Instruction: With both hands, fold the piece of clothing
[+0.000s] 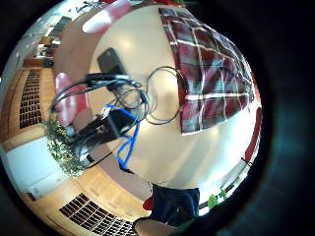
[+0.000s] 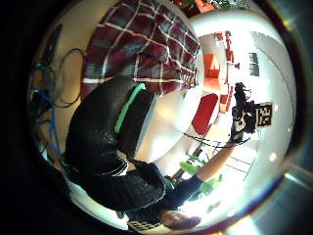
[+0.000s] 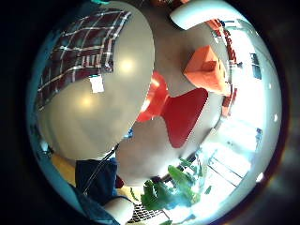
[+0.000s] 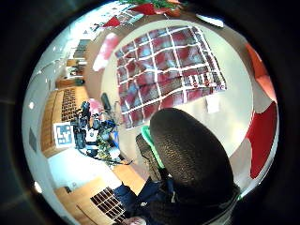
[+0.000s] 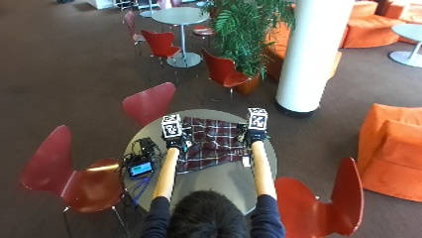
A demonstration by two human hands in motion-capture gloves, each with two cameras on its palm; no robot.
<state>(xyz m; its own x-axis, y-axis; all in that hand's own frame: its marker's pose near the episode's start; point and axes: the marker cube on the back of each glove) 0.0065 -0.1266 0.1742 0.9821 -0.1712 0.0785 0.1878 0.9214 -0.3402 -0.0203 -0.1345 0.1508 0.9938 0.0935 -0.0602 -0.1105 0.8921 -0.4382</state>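
Plaid garment lies flat on the table — left hand and right hand over its side edges, grip unclear.

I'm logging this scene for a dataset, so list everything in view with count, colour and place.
plaid cloth: one, dark red with white lines, spread on the table's far half
round table: one, grey, in front of the person
electronic box with cables: one, black with blue cable, table's left edge
red chairs: four around the table, more behind
plant: one, green, beyond the table
white column: one, beside the plant
left hand: black glove, at the cloth's left edge
right hand: black glove, at the cloth's right edge
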